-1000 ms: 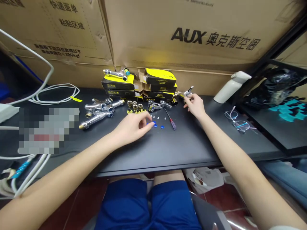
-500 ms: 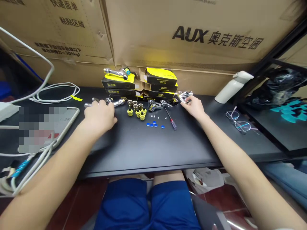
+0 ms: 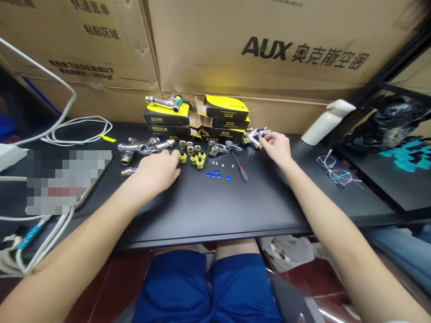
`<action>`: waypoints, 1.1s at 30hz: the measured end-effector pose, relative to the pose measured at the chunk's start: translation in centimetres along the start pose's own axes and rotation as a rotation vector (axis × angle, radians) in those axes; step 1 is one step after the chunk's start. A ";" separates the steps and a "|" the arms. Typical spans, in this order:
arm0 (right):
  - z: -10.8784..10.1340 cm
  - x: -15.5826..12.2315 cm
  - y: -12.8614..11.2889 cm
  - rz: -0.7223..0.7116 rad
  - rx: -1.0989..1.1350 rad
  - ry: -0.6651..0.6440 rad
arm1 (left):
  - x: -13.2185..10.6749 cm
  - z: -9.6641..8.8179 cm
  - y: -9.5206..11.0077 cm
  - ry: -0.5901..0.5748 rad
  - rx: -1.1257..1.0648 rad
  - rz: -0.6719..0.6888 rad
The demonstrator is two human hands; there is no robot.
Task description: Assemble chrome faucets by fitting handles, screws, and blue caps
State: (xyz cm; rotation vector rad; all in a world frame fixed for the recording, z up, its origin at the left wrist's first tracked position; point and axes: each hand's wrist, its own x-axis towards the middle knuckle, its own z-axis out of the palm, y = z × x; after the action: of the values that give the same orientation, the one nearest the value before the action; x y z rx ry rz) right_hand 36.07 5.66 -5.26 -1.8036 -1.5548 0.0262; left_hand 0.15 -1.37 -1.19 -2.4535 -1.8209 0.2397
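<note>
Shifted to the right since half a second ago, the left hand (image 3: pixel 156 170) now lies just beside four yellow-and-black cartridges (image 3: pixel 194 159), and a chrome tap body (image 3: pixel 129 171) beneath it has come along, its brass end poking out to the left of the wrist. The left grip is curled down over that tap body and has hold of it; the fingertips are mostly hidden. Behind it, a cluster of further chrome bodies (image 3: pixel 138 147) lies on the black worktop (image 3: pixel 215 211).

The right hand (image 3: pixel 279 149) stays near the right end of the boxes, its fingers half bent and their tips touching a chrome tap (image 3: pixel 257 134); whether that grip is clasping the tap or merely resting against it, one cannot tell. Between the hands, four brass rings (image 3: pixel 190 147) stand behind the cartridges, with chrome handles (image 3: pixel 218 148) to the right of them. Four small screws (image 3: pixel 216 163) lie in a loose row, and five blue caps (image 3: pixel 213 176) lie nearer the front edge. Just beside these is a screwdriver (image 3: pixel 243 174), handle toward the person. Behind, yellow-and-black boxes (image 3: pixel 227 107) stand in two stacks, another chrome tap (image 3: pixel 161 104) on the left one
</note>
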 end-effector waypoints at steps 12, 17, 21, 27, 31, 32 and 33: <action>-0.2 0.2 0.2 -0.106 0.103 0.151 | -0.3 0.1 0.9 0.074 -0.101 0.124; -0.2 -0.2 -0.4 -0.120 0.122 0.141 | 0.0 0.0 0.6 0.143 -0.154 0.121; -0.3 -0.4 -0.8 -0.125 0.117 0.136 | 0.5 0.1 -0.5 0.138 -0.131 0.092; -0.5 -0.7 -1.1 -0.141 0.120 0.122 | 0.4 -0.5 -2.9 -0.098 -0.212 0.169; -0.8 -1.0 -1.8 -0.120 0.090 0.110 | 0.1 -0.8 -3.4 -0.122 -0.269 0.209; -0.9 -1.0 -1.9 -0.118 0.084 0.113 | 0.1 -0.7 -3.5 -0.128 -0.280 0.221; -1.0 -1.1 -2.1 -0.118 0.082 0.120 | 0.1 -0.7 -3.6 -0.137 -0.287 0.238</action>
State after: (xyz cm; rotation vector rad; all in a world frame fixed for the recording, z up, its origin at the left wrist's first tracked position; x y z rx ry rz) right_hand 34.43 4.17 -3.91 -1.6175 -1.5500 -0.0721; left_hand -3.14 -0.22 0.01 -2.9246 -1.7148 0.1742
